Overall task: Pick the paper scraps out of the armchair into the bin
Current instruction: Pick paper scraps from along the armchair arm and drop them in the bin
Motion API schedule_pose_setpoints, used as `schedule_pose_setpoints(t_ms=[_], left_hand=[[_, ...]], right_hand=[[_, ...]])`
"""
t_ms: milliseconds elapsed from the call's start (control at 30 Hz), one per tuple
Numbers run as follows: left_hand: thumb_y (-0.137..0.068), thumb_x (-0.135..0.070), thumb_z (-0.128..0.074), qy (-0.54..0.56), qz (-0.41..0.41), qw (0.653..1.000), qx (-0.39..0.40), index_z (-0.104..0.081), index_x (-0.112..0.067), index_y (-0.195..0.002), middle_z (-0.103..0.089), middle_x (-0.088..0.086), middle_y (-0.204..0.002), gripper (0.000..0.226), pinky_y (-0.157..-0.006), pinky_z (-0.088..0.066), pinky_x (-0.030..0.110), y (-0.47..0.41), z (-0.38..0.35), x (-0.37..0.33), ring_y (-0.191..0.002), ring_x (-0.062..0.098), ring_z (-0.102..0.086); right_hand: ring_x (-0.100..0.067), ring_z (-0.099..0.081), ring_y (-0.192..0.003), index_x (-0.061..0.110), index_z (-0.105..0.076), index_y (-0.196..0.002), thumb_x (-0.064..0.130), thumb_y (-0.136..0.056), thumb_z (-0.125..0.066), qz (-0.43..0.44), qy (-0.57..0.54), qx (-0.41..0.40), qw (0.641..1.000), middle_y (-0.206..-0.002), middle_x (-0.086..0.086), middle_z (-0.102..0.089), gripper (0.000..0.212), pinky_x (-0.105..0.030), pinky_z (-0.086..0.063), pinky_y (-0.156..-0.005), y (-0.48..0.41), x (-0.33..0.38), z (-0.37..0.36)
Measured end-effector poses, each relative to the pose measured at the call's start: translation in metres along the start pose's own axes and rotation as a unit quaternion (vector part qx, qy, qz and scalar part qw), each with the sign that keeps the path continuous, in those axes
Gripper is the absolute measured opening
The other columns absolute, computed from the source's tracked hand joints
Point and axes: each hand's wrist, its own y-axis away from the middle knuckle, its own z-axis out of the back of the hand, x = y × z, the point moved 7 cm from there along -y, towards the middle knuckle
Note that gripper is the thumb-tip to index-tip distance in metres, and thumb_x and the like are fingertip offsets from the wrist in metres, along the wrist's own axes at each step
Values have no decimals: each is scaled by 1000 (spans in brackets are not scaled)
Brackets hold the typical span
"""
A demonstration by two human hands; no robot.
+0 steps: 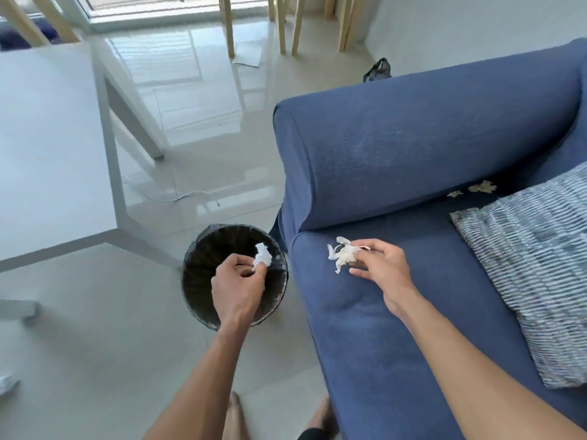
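Observation:
The blue armchair [381, 328] fills the right side. Beside its front left corner on the floor stands a round bin [203, 249] lined with a black bag. My left hand [236, 287] hovers over the bin's opening and pinches a crumpled white paper scrap [263, 256]. My right hand [381, 268] is over the seat's front left part and pinches a torn white scrap [341, 253] just above the cushion. A few small pale scraps [476, 188] lie deep in the seat by the armrest [413, 154].
A striped grey cushion [536, 274] lies on the seat at the right. A white table [54, 147] stands left of the bin. A crumpled paper [7, 383] lies on the tiled floor at far left. Wooden chair legs [231, 27] stand at the back.

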Motion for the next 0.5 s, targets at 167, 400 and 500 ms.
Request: schedule_pose_setpoints(t_ms=[167,400,500], left_hand=[[-76,-37,-71,0,25,1000,-8,-67,-27,-82,-75,-7,-76,12,-73,-62,41,-27,59,28,-68,16,-74],[-84,-35,-70,-20,47,998,-25,-71,-20,-94,-70,-9,-78,18,-78,-61,40,-43,101,68,-73,19,-73],[-87,-31,-69,-28,54,998,-32,-71,-18,-96,-68,-8,-78,16,-79,-59,36,-51,109,82,-78,18,-70]], right_hand=[[-14,-74,-76,6,-75,-98,1,-92,-61,-7,17,32,999,-92,-8,-78,16,-26,-63,-65,25,-6,-69],[-19,-75,-80,10,-76,-97,1,-93,-63,-5,75,65,995,-92,-8,-77,16,-25,-61,-65,42,-24,-151],[-19,-76,-78,13,-76,-94,1,-92,-64,1,91,67,994,-89,-8,-76,17,-22,-59,-62,45,-29,-172]])
